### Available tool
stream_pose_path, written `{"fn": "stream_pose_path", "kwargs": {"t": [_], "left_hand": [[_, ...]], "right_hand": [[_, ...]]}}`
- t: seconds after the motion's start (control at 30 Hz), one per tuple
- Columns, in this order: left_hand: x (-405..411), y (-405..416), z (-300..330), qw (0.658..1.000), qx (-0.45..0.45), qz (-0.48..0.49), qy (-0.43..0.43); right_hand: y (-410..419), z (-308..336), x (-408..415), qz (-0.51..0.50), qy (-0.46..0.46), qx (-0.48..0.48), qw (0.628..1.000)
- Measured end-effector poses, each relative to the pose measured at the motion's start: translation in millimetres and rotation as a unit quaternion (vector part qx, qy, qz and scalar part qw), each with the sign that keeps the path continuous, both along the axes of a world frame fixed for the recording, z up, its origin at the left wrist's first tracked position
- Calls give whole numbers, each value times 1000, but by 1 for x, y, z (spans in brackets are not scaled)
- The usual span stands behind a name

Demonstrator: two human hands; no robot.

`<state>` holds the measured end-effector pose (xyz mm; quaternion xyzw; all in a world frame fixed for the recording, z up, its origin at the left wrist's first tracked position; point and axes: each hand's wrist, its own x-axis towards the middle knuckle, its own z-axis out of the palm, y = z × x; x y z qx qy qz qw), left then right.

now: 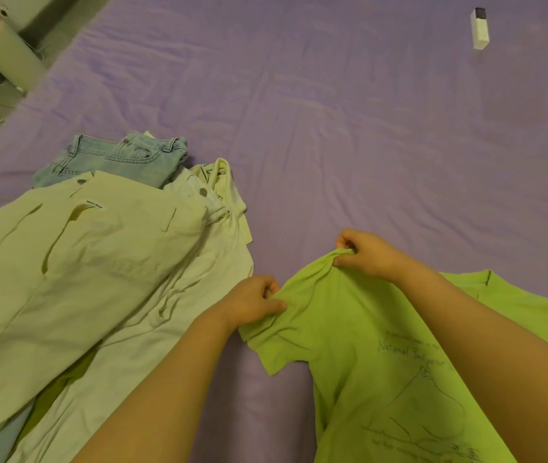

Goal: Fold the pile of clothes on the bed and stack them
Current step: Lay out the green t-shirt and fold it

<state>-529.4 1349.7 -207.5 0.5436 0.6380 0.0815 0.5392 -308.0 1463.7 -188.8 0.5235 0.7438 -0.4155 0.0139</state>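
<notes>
Left of both hands, unfolded pale clothes (75, 262) sprawl on the bed (366, 128). Left hand (252, 304) pinches the green T-shirt (376, 379) at its sleeve seam; right hand (371, 253) clamps the bunched shoulder. Light, limp, non-slip cotton; best gripped at the seams.

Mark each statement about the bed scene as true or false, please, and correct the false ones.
1. Both hands pinch the green T-shirt. True: the left hand and right hand grip its edge.
2. The jeans lie on the floor. False: they lie on the purple bed sheet.
3. The white remote touches the T-shirt. False: it lies far from it.
4. The beige garment lies to the left of the T-shirt. True.
</notes>
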Motion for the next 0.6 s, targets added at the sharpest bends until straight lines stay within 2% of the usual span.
{"fn": "stream_pose_path", "kwargs": {"t": [0.07, 0.17, 0.3, 0.47, 0.6], "left_hand": [[0, -4, -4, 998, 22, 63, -19], [-4, -10, -10, 993, 72, 92, -3], [-10, -12, -11, 978, 106, 179, -9], [-16, -6, -4, 979, 65, 192, -4], [-30, -4, 1, 970, 16, 235, -65]], "right_hand": [[-2, -2, 4, -14, 24, -14, 1000], [-3, -5, 6, -27, 47, -36, 998], [-4, -13, 4, -59, 57, -29, 996], [-5, -18, -5, -67, 71, -27, 995], [-2, -15, -11, -34, 70, -63, 995]]}}
